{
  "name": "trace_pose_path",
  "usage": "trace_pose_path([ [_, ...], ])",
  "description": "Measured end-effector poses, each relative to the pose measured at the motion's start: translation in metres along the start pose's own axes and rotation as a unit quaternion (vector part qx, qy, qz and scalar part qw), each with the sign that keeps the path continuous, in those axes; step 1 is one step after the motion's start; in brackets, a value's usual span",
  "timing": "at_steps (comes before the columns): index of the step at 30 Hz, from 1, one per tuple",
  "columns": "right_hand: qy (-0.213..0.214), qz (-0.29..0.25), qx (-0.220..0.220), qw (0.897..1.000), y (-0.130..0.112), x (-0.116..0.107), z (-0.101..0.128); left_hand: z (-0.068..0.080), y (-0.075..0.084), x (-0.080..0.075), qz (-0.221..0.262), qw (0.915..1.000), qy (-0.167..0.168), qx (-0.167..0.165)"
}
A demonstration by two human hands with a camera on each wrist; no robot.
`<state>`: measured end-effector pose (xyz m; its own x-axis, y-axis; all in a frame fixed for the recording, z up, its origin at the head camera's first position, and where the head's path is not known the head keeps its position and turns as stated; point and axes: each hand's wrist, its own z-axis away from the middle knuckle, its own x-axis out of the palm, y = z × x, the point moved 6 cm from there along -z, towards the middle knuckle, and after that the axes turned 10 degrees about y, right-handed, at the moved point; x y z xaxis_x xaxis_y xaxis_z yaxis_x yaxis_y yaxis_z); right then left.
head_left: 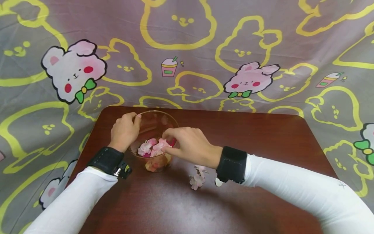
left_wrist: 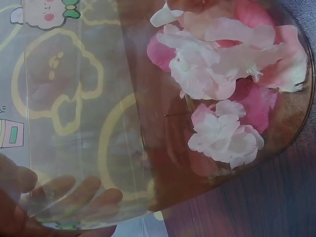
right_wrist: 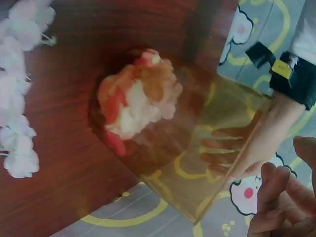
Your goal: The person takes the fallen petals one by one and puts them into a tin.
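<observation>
A clear, amber-tinted container (head_left: 152,125) stands on the table toward its left side. Pink and white artificial flowers (head_left: 157,148) lie at its bottom, seen close up in the left wrist view as a cluster of petals (left_wrist: 202,64). My left hand (head_left: 125,131) grips the container's left rim, and its fingers show through the wall in the left wrist view. Over the right rim hovers my right hand (head_left: 193,144), thumb and index finger apart. In the right wrist view that hand (right_wrist: 284,202) has loosely bent fingers with nothing visible between them.
A sprig of pale pink blossoms (head_left: 197,181) lies on the brown table (head_left: 248,136), right of the container. Beside it, under the right wrist, is a small white piece (head_left: 218,182). A cartoon-print cloth (head_left: 193,58) hangs behind the table.
</observation>
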<state>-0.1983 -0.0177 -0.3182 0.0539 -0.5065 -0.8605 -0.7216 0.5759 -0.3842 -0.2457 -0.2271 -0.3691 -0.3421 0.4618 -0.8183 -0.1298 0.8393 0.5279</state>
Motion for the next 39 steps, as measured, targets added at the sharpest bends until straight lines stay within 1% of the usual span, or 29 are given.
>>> trace_pose_path([
  [2, -0.004, -0.002, -0.009, 1.0, 0.001, 0.001, 0.008, 0.0, 0.0, 0.0, 0.001, 1.0, 0.001, 0.001],
  [5, -0.02, 0.002, -0.022, 1.0, 0.004, 0.005, 0.022, 0.0, 0.001, -0.001, 0.003, 1.0, 0.002, 0.002],
  [9, -0.048, 0.021, -0.034, 0.998, 0.013, 0.014, 0.038, 0.0, 0.0, 0.0, 0.004, 1.0, 0.002, 0.004],
  [12, -0.06, 0.04, -0.041, 0.997, 0.021, 0.022, 0.047, 0.0, -0.001, 0.0, 0.002, 1.0, 0.002, 0.002],
  [16, -0.078, 0.069, -0.041, 0.994, 0.034, 0.034, 0.056, 0.001, -0.002, 0.0, 0.001, 1.0, 0.001, -0.001],
  [22, -0.137, 0.098, -0.027, 0.985, 0.054, 0.059, 0.075, 0.0, -0.001, 0.001, 0.003, 1.0, 0.002, 0.002],
  [25, -0.157, 0.11, -0.016, 0.981, 0.063, 0.071, 0.084, 0.0, -0.001, 0.001, 0.003, 1.0, 0.002, 0.003],
  [28, -0.162, 0.123, -0.009, 0.979, 0.07, 0.08, 0.091, -0.001, 0.0, 0.002, 0.003, 1.0, 0.003, 0.005],
  [34, -0.169, 0.152, -0.013, 0.974, 0.076, 0.093, 0.098, -0.001, -0.001, 0.001, 0.001, 1.0, 0.006, 0.004],
  [39, -0.179, 0.155, -0.002, 0.971, 0.08, 0.101, 0.104, -0.001, -0.002, 0.001, 0.001, 1.0, 0.005, 0.005],
])
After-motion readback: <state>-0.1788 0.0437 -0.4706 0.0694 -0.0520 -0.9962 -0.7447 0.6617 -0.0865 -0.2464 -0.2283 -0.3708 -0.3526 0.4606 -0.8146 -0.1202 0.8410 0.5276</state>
